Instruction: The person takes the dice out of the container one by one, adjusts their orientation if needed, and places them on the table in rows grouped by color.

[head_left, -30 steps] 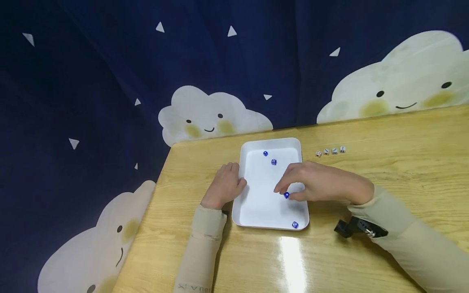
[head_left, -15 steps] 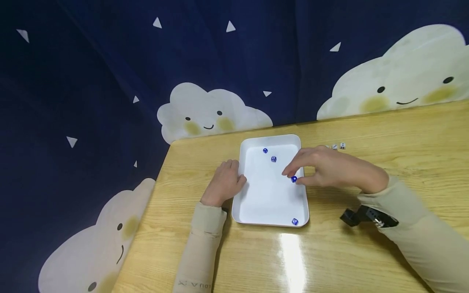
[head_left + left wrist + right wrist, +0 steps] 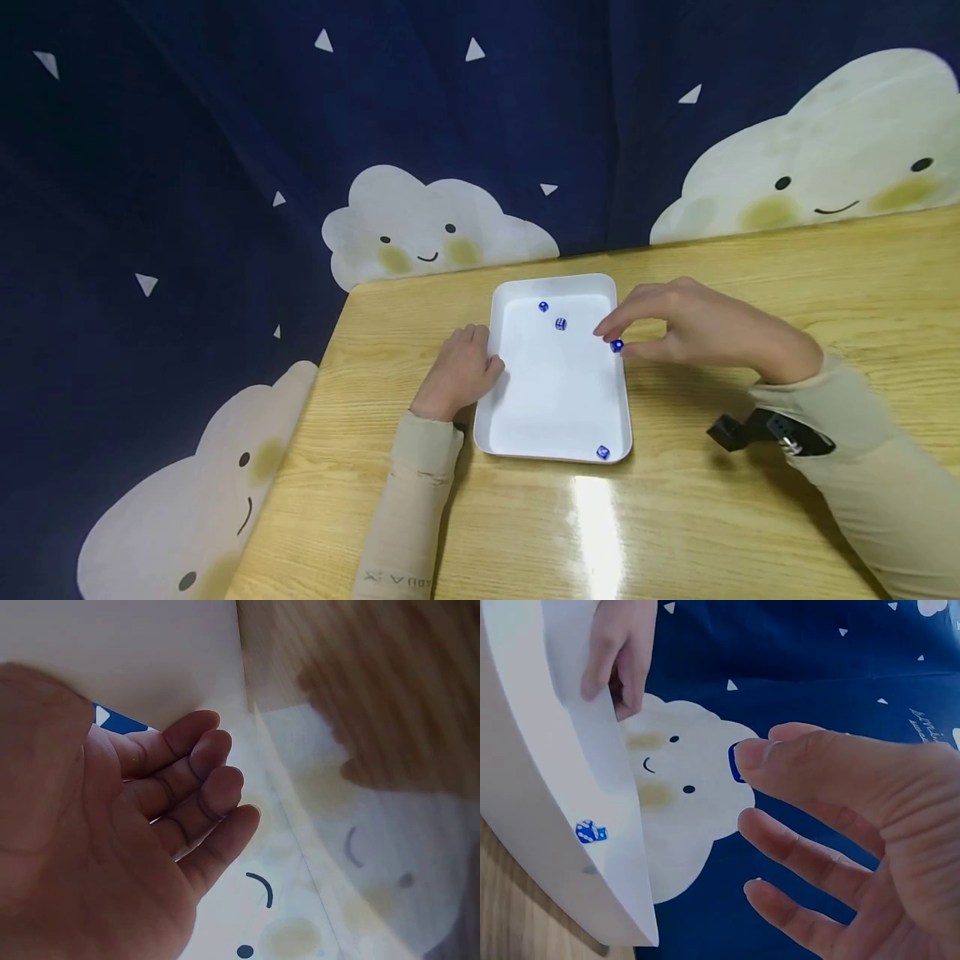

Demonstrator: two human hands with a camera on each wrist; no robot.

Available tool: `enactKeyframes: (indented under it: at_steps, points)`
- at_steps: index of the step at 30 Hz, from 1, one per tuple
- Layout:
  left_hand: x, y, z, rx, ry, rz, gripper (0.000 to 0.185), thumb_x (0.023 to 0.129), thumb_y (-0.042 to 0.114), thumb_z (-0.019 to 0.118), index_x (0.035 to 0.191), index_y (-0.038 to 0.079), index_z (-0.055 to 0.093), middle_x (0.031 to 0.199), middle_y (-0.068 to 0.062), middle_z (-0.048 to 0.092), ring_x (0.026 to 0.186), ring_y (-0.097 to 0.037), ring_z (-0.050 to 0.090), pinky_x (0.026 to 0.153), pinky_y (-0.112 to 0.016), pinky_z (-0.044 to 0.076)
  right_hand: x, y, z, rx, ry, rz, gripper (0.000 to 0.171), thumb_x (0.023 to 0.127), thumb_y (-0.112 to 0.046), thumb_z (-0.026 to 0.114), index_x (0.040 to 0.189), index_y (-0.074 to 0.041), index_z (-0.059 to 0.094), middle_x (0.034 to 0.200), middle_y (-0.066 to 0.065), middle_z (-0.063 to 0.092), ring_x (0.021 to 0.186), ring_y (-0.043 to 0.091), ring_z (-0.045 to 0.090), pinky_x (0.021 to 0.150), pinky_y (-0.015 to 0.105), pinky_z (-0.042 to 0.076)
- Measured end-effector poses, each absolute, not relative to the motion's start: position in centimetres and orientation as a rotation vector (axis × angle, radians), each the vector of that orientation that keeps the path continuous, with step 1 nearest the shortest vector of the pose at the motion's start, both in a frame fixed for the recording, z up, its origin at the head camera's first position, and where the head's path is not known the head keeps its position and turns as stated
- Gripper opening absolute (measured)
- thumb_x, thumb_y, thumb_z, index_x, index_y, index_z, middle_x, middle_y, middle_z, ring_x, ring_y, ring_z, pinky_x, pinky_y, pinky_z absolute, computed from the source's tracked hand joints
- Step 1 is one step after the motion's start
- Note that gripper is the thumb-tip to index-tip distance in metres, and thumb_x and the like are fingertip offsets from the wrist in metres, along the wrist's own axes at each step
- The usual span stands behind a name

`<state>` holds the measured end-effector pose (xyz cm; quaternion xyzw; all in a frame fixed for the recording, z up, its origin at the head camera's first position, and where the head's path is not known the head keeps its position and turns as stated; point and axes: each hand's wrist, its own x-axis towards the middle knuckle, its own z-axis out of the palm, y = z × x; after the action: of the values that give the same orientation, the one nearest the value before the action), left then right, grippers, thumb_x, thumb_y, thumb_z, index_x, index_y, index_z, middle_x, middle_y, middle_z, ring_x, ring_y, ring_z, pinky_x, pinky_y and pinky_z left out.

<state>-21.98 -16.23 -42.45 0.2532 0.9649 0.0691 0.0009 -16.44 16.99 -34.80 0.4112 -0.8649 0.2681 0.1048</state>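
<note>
Head view: the right hand (image 3: 705, 329) pinches a blue die (image 3: 617, 346) between thumb and forefinger, lifted over the right rim of the white tray (image 3: 487, 379). Open worktop (image 3: 750, 517) lies to its right, beyond the rim. The left hand (image 3: 457, 375) rests at the tray's left edge, fingers loosely curled, holding nothing. Three more blue dice (image 3: 560, 324) sit inside.

Left wrist view: relaxed fingers (image 3: 199, 780) beside the tray wall.

Right wrist view: the die (image 3: 735, 761) sits clamped at the fingertip (image 3: 754, 754), tray rim just left.
</note>
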Motion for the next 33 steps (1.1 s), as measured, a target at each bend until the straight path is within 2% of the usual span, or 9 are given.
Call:
enactKeyframes:
  at_steps: [8, 18, 26, 33]
  points:
    - [-21.9, -16.7, -42.4, 0.779, 3.030, 0.210, 0.016, 0.094, 0.019, 0.047, 0.092, 0.003, 0.050, 0.085, -0.010, 0.048, 0.077, -0.025, 0.041, 0.074, -0.032, 0.037, -16.7, 17.9, -34.5, 1.097, -2.573, 0.786, 0.039, 0.077, -0.010, 0.088, 0.109, -0.030, 0.079, 0.108, -0.018, 0.077, 0.097, 0.001, 0.071, 0.084, 0.021, 0.057]
    - [-22.0, -16.5, -42.5, 0.784, 3.028, 0.188, 0.022, 0.096, 0.021, 0.046, 0.100, 0.000, 0.053, 0.089, -0.011, 0.051, 0.080, -0.025, 0.043, 0.077, -0.034, 0.040, -16.6, 18.9, -34.0, 0.921, -2.703, 0.757, 0.033, 0.080, -0.019, 0.087, 0.109, -0.033, 0.079, 0.108, -0.019, 0.076, 0.097, 0.003, 0.070, 0.081, 0.026, 0.058]
    - [-22.1, -16.2, -42.5, 0.799, 3.043, 0.192, 0.018, 0.095, 0.019, 0.047, 0.095, 0.002, 0.052, 0.085, -0.009, 0.050, 0.077, -0.024, 0.042, 0.074, -0.032, 0.039, -16.6, 20.1, -33.8, 0.757, -2.770, 0.753, 0.033, 0.081, -0.022, 0.088, 0.110, -0.033, 0.079, 0.107, -0.015, 0.078, 0.096, 0.001, 0.068, 0.079, 0.024, 0.055]
    - [-22.0, -16.3, -42.5, 0.772, 3.023, 0.208, 0.017, 0.095, 0.019, 0.046, 0.095, 0.003, 0.051, 0.086, -0.009, 0.049, 0.078, -0.025, 0.042, 0.074, -0.032, 0.038, -16.9, 20.6, -33.7, 0.649, -2.808, 0.742, 0.032, 0.083, -0.023, 0.086, 0.113, -0.033, 0.078, 0.115, -0.009, 0.079, 0.104, 0.011, 0.071, 0.081, 0.020, 0.053]
